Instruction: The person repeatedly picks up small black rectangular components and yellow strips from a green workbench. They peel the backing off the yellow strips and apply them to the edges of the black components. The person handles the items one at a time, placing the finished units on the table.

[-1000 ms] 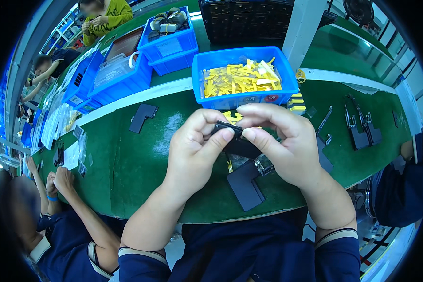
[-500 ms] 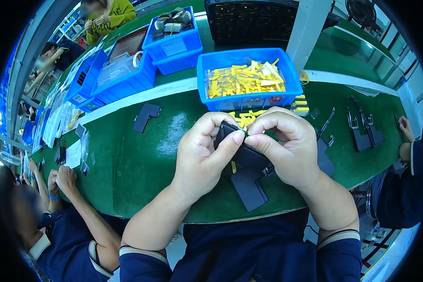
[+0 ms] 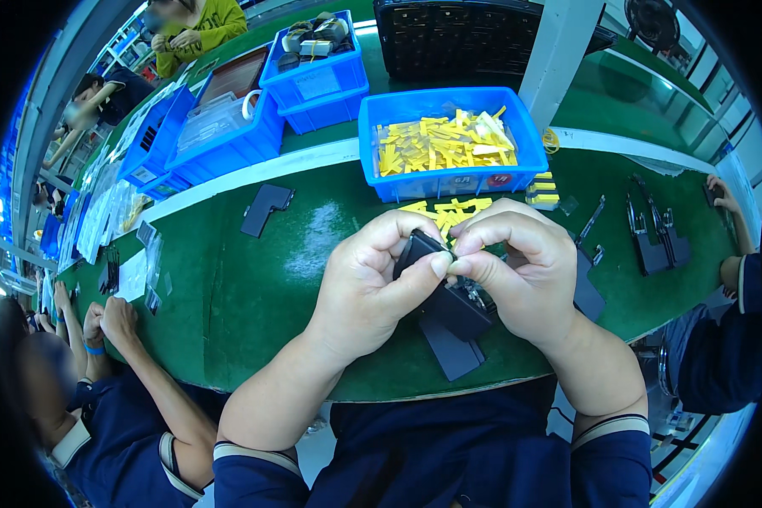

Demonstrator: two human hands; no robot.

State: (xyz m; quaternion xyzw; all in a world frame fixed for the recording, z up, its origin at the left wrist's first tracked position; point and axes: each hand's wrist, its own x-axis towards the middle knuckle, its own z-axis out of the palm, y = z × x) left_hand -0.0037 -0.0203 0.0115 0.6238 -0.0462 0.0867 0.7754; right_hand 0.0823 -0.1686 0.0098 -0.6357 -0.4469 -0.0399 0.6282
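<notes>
1. Watching from a distance, I log the left hand [image 3: 364, 275] holding a black battery-like pack [image 3: 460, 313], upper edge clamped between thumb and fingers.
2. Right hand [image 3: 529, 267]: thumb and forefinger drawn narrow together at that same edge, just beside the left thumb. I cannot tell whether anything small sits between them.
3. Pack position: between the two hands, tilted, its lower part hanging over another dark pack [image 3: 450, 349] on the green bench [image 3: 254, 296]. Small metallic parts show near the right fingers.
4. Done, so far as I can judge: the held pack is picked up and both hands are at its edge. Work there looks under way, not finished. The fingers hide the spot itself.
5. Left over, by my reading: the held pack is not set down. An L-shaped pack [image 3: 267, 210] lies beyond and left of the left hand; one more pack [image 3: 586, 288] lies right of the right hand, two with upright leads [image 3: 656, 245] farther right. I cannot tell which of these are complete.
6. Supply: loose yellow strips [image 3: 459, 212] lie just beyond the fingers; many more fill the blue bin [image 3: 406, 186] behind them. I see no yellow on the held pack's visible faces.
</notes>
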